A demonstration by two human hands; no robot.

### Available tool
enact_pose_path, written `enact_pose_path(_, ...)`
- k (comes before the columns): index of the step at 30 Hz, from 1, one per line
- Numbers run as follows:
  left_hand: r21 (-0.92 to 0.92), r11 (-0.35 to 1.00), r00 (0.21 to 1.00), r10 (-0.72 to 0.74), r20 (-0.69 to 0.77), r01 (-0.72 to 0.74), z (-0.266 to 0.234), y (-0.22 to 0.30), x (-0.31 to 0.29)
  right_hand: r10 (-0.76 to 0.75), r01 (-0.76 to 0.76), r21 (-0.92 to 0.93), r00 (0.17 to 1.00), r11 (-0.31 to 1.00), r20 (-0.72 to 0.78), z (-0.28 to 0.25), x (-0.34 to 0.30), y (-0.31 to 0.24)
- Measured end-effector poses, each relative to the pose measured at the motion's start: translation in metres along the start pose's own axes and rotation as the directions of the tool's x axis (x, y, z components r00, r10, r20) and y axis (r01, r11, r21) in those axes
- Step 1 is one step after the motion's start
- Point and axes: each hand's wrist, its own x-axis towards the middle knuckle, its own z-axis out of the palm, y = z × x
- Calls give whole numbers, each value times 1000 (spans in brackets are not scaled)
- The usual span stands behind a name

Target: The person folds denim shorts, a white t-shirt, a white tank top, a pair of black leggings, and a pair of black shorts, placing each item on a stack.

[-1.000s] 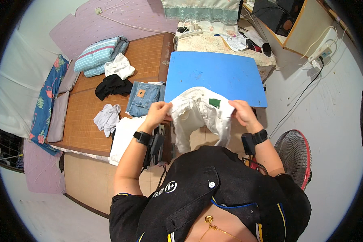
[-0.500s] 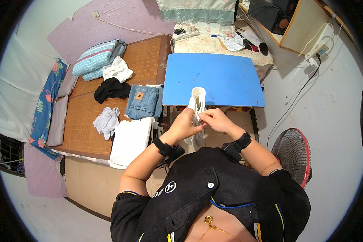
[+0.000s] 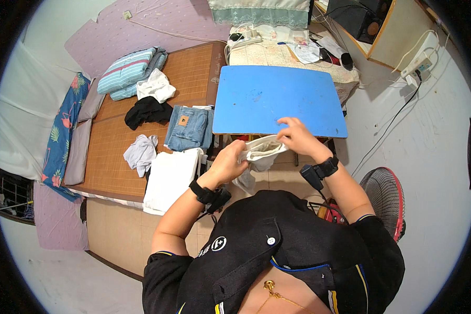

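Between my hands, just off the near edge of the blue tabletop (image 3: 277, 99), hangs a white garment (image 3: 261, 161). Its banded opening faces up and is spread wide; the lower cloth drops toward the floor. My left hand (image 3: 229, 163) is closed on the left end of the band. At the right end, my right hand (image 3: 301, 138) pinches the edge between thumb and fingers, with the index finger raised over the tabletop. Which kind of garment it is, I cannot tell for sure.
On the bed mat (image 3: 110, 170) to the left lie folded jeans (image 3: 188, 128), folded white clothes (image 3: 170, 180), a grey garment (image 3: 140, 154), a black garment (image 3: 147, 112), a crumpled white garment (image 3: 156, 86) and a striped quilt (image 3: 124, 70). A fan (image 3: 384, 201) stands at my right.
My hands have moved apart, the right one to the right and up. The white garment's opening went from narrow and folded together to stretched wide sideways.
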Motion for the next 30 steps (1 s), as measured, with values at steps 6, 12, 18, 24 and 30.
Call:
enact_pose_path(6,-61,998,999,13,38,-11,-15,3,-5,-4,143,-222,848,965,531,19,-5,6)
enact_pose_path(12,-177,979,985,-74,155,101,-26,-2,-4,37,144,-249,797,958,603,43,-11,-5)
enact_pose_path(18,-216,970,982,-77,175,115,-36,-12,-11,-262,379,-292,892,878,370,55,-14,-1)
enact_pose_path(24,-98,988,992,-125,-32,121,-39,-23,-26,-525,528,-153,849,836,59,31,-9,-32)
enact_pose_path(30,-37,993,987,-118,-106,115,-30,-34,-33,-627,621,-133,779,773,-5,11,-10,-67)
